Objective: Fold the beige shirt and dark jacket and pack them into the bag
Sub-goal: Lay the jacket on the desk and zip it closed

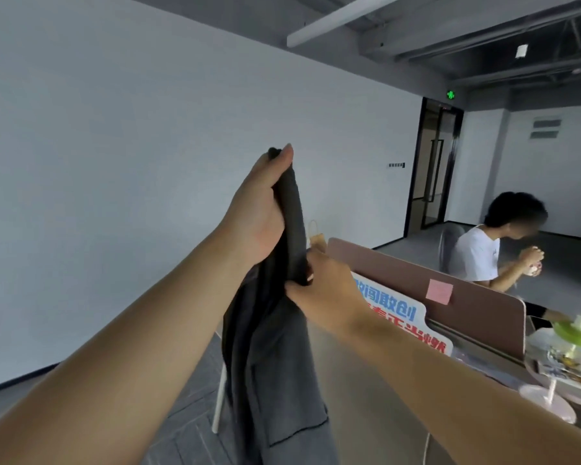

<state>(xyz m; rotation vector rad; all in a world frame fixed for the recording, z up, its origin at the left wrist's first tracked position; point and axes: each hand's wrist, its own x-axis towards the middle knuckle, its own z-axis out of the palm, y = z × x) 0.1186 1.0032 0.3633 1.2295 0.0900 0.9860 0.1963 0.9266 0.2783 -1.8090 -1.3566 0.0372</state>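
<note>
The dark jacket [275,357] hangs in the air in front of me, bunched into a long vertical fold. My left hand [259,209] grips its top end, held high with the thumb pressed on the fabric. Lower down, my right hand [322,290] pinches the same fold from the right side. The jacket's hem trails down past the bottom of the view. A small brown paper bag [316,238] with a loop handle stands behind the jacket near the wall. The beige shirt is not in view.
A pink desk divider [477,297] with a pink sticky note runs to the right, with a white and blue sign [396,317] leaning on it. A green lamp [577,333], cups and papers crowd the desk's right end. A person in white sits beyond. A white chair leg [218,397] stands below.
</note>
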